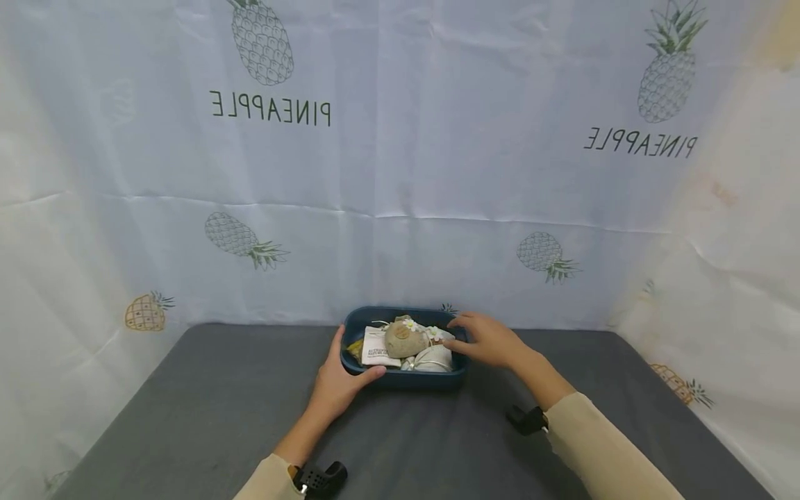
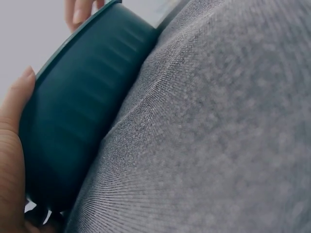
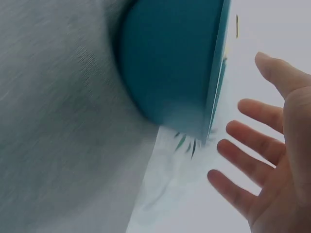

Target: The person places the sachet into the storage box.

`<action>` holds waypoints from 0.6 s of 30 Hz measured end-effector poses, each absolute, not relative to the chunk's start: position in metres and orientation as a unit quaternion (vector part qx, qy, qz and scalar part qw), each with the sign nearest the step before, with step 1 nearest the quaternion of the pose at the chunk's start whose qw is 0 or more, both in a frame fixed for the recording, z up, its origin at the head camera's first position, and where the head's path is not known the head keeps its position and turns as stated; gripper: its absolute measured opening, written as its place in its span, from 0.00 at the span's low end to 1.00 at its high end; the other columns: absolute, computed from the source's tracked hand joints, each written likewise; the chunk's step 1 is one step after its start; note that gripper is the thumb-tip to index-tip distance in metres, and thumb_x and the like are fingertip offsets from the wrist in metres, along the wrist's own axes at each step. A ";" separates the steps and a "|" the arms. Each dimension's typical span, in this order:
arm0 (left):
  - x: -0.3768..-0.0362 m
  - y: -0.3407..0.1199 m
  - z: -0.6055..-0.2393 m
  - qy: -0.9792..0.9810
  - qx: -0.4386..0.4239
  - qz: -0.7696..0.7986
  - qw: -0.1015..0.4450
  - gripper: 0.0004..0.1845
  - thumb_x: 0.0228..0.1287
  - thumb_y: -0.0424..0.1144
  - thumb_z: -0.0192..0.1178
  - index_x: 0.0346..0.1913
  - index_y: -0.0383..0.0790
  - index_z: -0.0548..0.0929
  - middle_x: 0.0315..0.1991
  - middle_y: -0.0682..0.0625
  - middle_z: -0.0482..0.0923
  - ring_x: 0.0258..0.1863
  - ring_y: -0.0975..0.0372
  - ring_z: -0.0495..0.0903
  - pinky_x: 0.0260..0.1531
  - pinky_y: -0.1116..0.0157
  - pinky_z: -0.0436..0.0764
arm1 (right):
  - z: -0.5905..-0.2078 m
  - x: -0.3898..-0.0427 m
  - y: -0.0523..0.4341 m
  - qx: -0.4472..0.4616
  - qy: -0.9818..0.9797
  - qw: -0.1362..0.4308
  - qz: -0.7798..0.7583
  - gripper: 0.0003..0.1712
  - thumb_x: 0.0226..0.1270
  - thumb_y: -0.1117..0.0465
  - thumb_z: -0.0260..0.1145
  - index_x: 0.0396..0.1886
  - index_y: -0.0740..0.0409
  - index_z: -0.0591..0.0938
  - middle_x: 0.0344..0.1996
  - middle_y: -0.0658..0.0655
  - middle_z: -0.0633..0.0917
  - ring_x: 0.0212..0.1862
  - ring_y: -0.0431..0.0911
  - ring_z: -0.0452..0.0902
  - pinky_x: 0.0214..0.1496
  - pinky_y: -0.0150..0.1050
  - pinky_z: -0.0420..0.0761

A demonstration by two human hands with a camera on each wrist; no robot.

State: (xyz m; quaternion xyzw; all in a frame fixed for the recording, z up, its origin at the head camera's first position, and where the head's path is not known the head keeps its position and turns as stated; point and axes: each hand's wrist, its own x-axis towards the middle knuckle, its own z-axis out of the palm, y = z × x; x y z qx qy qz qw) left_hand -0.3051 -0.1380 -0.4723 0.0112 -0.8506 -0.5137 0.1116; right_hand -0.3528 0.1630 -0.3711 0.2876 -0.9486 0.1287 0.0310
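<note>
A dark blue plastic basket (image 1: 419,380) sits at the far edge of the table. My left hand (image 1: 337,382) grips its left end, thumb along the front rim and fingers round the side; the left wrist view shows the ribbed basket wall (image 2: 82,97) beside the thumb. Above the basket's right end is my right hand (image 1: 490,342), fingers spread and holding nothing. Inside lie a plump beige pouch (image 1: 403,340) with a round tag, a white cloth pouch (image 1: 378,348) with print, a pale grey pouch (image 1: 435,358), small white flowers (image 1: 434,334) and something yellow (image 1: 355,348).
The basket stands on a dark grey cloth-covered table (image 1: 425,444). Behind it hangs a white curtain (image 1: 400,173) with pineapple prints, close to the basket's back side. Each wrist wears a black band (image 1: 528,420).
</note>
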 end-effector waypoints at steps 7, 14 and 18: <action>-0.299 -0.136 -0.473 -0.851 0.017 -0.513 0.109 0.64 0.50 0.62 0.76 0.82 0.51 0.47 0.77 0.36 0.61 0.73 0.38 0.67 0.64 0.36 0.70 | -0.378 -0.337 0.195 0.230 -0.962 0.022 0.149 0.44 0.63 0.28 0.64 0.66 0.55 0.79 0.65 0.61 0.80 0.68 0.60 0.75 0.65 0.63 0.75; -0.293 -0.141 -0.463 -0.861 0.001 -0.501 0.087 0.64 0.53 0.64 0.73 0.83 0.47 0.43 0.80 0.36 0.54 0.76 0.39 0.61 0.67 0.36 0.67 | -0.383 -0.332 0.213 0.201 -0.968 -0.016 0.152 0.50 0.62 0.27 0.63 0.72 0.56 0.73 0.69 0.65 0.76 0.68 0.64 0.73 0.63 0.67 0.74; -0.293 -0.162 -0.449 -0.886 -0.013 -0.461 0.052 0.62 0.58 0.65 0.68 0.83 0.43 0.42 0.82 0.37 0.46 0.80 0.39 0.52 0.71 0.34 0.60 | -0.391 -0.331 0.216 0.187 -0.971 -0.022 0.145 0.52 0.61 0.26 0.63 0.74 0.55 0.70 0.70 0.67 0.73 0.68 0.66 0.72 0.61 0.68 0.75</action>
